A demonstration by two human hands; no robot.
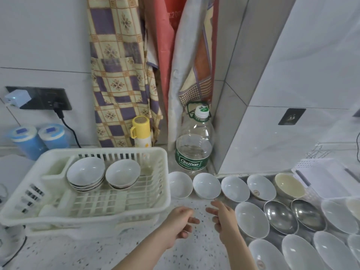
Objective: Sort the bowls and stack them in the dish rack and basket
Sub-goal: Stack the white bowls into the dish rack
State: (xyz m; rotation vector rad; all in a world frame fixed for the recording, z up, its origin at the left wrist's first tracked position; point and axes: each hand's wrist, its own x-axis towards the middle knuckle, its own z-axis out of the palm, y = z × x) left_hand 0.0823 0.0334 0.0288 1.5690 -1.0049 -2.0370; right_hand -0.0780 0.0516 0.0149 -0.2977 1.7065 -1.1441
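Note:
A white plastic dish rack (157,203) stands on the left of the counter. Inside it sit a stack of shallow white bowls (85,173) and a stack of deeper white bowls (122,173). Several white bowls (207,185) line the counter to the right, with a cream bowl (289,185) and two steel bowls (280,217) among them. My left hand (181,221) and my right hand (224,218) hover over bare counter in front of the row. Both hold nothing, fingers loosely apart.
A large Cestbon water bottle (194,145) and a yellow-capped flask (141,131) stand behind the rack. Aprons (120,75) hang on the wall. Two blue canisters (37,139) and a wall socket (44,98) are at left. A white board (323,176) lies at far right.

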